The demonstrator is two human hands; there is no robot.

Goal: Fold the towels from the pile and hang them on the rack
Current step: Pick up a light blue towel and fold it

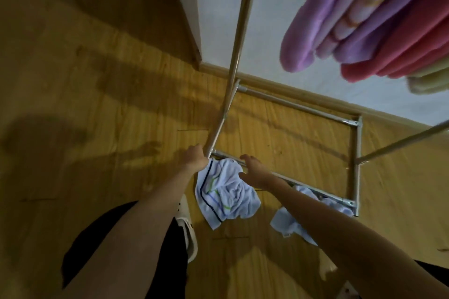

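Several folded towels already hang on the rack [237, 31]: purple towels [323, 24], pink towels [398, 48] and a pale cream towel [427, 81] at the right edge, draped side by side over the upper rail. That portion of the task appears complete.

Remaining work lies on the wooden floor [97, 104]. One crumpled white towel with a dark stripe [223, 194] rests against the front bar of the rack's base frame. A second pale towel [291, 223] lies just beside it to the right, partly hidden under the person's right forearm (its full extent cannot be made out). Neither is folded yet.

Hand state:
- The left hand [195, 156] is down at the upper left corner of the striped towel, fingers curled; it probably pinches the cloth edge there, though the contact point is hard to see against the rack leg.
- The right hand [252, 170] hovers over the same towel with fingers spread and relaxed, holding nothing.

Judged from this layout, the current step is the pick-up of the striped towel. At least two fold-and-hang cycles remain.
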